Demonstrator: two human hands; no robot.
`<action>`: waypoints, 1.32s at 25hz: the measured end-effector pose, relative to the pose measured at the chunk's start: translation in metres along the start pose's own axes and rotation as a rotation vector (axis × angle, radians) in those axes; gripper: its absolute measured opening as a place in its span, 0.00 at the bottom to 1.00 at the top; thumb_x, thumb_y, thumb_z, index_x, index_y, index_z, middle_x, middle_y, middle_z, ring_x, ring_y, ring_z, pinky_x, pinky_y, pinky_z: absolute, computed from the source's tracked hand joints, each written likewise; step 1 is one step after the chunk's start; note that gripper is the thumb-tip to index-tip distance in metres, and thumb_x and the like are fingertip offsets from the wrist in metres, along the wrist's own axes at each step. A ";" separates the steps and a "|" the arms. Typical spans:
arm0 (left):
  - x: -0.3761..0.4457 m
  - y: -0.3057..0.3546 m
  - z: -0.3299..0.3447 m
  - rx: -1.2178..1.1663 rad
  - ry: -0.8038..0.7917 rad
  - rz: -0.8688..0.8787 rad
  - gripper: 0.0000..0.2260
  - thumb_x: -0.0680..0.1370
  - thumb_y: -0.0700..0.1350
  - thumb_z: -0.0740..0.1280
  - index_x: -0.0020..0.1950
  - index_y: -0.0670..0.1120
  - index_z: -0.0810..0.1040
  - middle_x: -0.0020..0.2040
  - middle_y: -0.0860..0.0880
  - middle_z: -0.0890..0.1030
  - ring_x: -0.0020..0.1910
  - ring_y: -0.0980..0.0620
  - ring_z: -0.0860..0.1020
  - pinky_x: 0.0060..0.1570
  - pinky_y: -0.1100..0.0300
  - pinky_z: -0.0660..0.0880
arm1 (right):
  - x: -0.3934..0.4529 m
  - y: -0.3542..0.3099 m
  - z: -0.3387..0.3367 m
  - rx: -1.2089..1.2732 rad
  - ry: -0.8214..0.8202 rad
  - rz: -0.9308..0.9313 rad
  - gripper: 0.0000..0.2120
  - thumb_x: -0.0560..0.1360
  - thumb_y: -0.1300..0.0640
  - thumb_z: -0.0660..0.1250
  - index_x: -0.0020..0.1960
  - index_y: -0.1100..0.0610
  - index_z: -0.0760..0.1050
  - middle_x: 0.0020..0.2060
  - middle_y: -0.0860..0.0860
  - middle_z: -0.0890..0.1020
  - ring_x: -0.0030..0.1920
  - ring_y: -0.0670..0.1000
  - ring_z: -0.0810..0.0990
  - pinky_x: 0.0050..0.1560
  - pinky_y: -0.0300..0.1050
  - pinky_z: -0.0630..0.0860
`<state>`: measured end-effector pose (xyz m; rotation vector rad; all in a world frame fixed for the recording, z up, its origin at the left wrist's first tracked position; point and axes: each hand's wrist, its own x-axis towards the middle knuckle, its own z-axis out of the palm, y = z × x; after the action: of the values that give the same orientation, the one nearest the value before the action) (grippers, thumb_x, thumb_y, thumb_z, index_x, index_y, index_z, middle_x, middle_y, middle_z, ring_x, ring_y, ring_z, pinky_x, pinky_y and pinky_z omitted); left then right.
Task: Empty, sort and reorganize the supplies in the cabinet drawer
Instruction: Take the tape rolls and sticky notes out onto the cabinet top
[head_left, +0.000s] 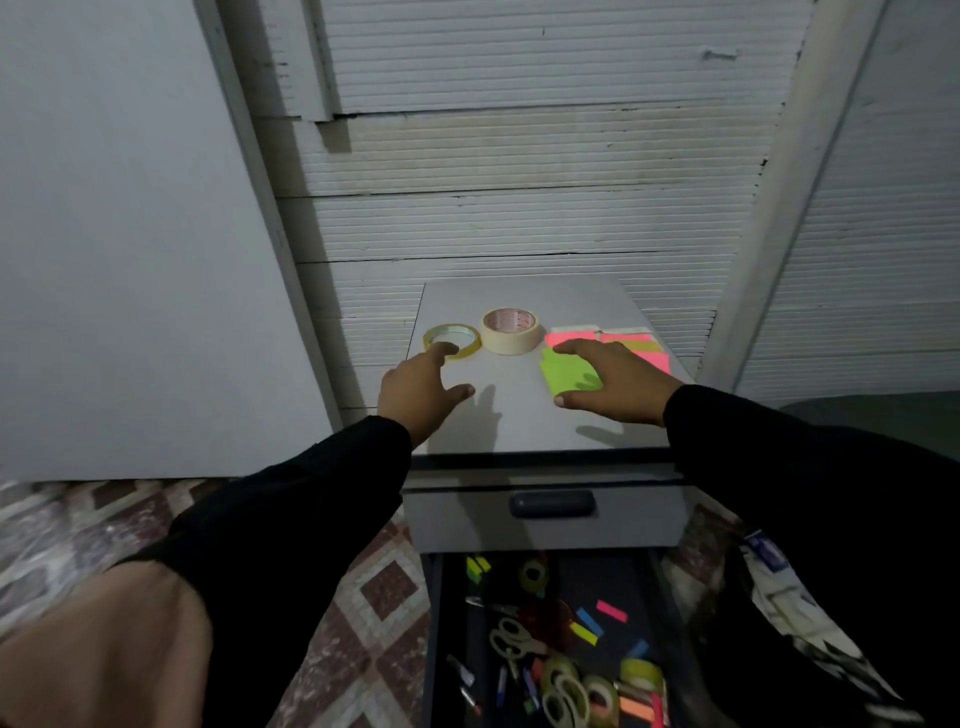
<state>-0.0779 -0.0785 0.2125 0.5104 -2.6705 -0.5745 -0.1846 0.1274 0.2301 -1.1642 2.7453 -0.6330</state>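
Both hands up on cabinet top surface (519, 415). Left hand (415, 387) grip spread, fingertips touching thin yellow tape ring (451, 340). Right hand (610, 376) grip spread flat, resting on green sticky notes (563, 376), pink notes (571, 336) just behind. Fat masking tape roll (510, 331) between, beside yellow ring. Drawer (550, 639) pulled open below, messy: scissors (511, 642), tape rolls, colored tabs.

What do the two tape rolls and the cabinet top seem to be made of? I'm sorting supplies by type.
The cream tape roll looks like matte paper masking tape on a printed card core. The yellowish tape roll looks like clear glossy plastic film; the top shows through its edge. The cabinet top looks smooth, matte grey, laminate or painted metal; which, I cannot tell.
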 end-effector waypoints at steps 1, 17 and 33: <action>-0.011 0.002 -0.002 -0.017 -0.007 -0.004 0.24 0.75 0.52 0.68 0.69 0.48 0.68 0.64 0.45 0.76 0.62 0.44 0.74 0.62 0.51 0.70 | -0.010 -0.003 0.000 0.000 -0.012 0.001 0.33 0.72 0.48 0.69 0.73 0.51 0.61 0.72 0.49 0.67 0.72 0.55 0.62 0.71 0.54 0.61; -0.188 -0.006 0.069 -0.058 -0.298 0.017 0.24 0.75 0.49 0.69 0.69 0.49 0.68 0.64 0.45 0.76 0.60 0.46 0.76 0.58 0.52 0.74 | -0.158 0.006 0.070 0.047 -0.239 0.083 0.30 0.74 0.52 0.70 0.72 0.54 0.63 0.71 0.53 0.66 0.71 0.53 0.66 0.65 0.42 0.65; -0.220 -0.061 0.185 0.114 -0.607 -0.094 0.17 0.78 0.46 0.64 0.66 0.46 0.71 0.61 0.41 0.77 0.57 0.42 0.76 0.53 0.52 0.74 | -0.165 0.101 0.214 -0.037 -0.441 0.271 0.22 0.73 0.58 0.69 0.66 0.56 0.71 0.64 0.57 0.73 0.64 0.56 0.72 0.61 0.43 0.69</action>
<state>0.0533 0.0194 -0.0313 0.5662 -3.2820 -0.6949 -0.0837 0.2347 -0.0181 -0.7957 2.4742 -0.2559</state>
